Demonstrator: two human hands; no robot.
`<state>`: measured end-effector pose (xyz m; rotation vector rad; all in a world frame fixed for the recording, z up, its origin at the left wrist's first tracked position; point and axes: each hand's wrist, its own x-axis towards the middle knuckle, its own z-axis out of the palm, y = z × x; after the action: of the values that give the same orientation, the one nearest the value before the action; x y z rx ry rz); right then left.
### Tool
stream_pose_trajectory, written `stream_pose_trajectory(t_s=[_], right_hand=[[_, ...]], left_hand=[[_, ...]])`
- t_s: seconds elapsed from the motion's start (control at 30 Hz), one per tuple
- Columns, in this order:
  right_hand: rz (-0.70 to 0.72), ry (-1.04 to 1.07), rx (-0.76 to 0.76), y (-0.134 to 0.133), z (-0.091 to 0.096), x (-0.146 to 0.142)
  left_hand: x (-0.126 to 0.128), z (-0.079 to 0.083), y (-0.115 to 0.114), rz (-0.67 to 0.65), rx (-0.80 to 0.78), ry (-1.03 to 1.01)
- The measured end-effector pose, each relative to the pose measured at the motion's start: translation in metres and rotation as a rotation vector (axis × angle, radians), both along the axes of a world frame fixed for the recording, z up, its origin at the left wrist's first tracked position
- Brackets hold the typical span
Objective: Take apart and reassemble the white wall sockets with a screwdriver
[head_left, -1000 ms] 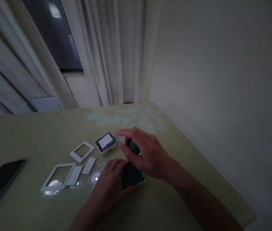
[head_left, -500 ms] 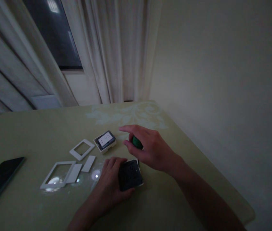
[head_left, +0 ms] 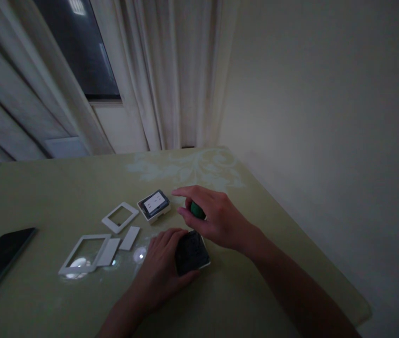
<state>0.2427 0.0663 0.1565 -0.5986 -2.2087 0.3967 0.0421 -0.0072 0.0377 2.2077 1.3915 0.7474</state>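
Note:
My left hand (head_left: 162,260) grips a wall socket (head_left: 191,253) by its left side, thumb along the near edge and fingers over the far edge. Its dark face points up and its pale rim shows at the right. Just above its far right corner, my right hand (head_left: 216,216) is closed around what looks like a screwdriver with a green handle (head_left: 197,210); the tip is hidden below the hand. The right index finger stretches out to the left. Beyond my left hand lies a second socket (head_left: 154,205), white plate up in a pale box.
Left of my hands lie a small white frame (head_left: 106,220), a larger white frame (head_left: 66,256) and two white cover plates (head_left: 129,238). A dark tablet or phone (head_left: 0,263) rests at the far left. Curtains (head_left: 185,84) hang behind the table (head_left: 61,188); a wall (head_left: 319,117) borders its right.
My right hand has shifted slightly left with the green handle and turned a little. The socket under my left hand has tilted slightly. The loose frames and plates lie as before.

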Motion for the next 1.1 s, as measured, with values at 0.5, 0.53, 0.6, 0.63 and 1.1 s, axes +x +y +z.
stream_pose_trajectory(t_s=[0.5, 0.53, 0.6, 0.63, 1.1], right_hand=[[0.042, -0.005, -0.02, 0.004, 0.003, 0.003], [0.048, -0.01, -0.024, 0.003, 0.004, 0.003], [0.059, -0.011, -0.027, 0.001, 0.006, 0.002], [0.071, -0.014, -0.031, 0.0, 0.007, 0.003], [0.195, -0.146, 0.045, -0.017, 0.012, -0.002]], left_hand=[[-0.009, 0.003, 0.007, -0.021, -0.09, -0.025], [-0.009, 0.003, 0.007, -0.017, -0.092, -0.026], [-0.01, 0.003, 0.006, -0.014, -0.092, -0.032], [-0.01, 0.004, 0.006, -0.012, -0.09, -0.034], [-0.023, 0.022, -0.001, 0.002, -0.052, -0.249]])
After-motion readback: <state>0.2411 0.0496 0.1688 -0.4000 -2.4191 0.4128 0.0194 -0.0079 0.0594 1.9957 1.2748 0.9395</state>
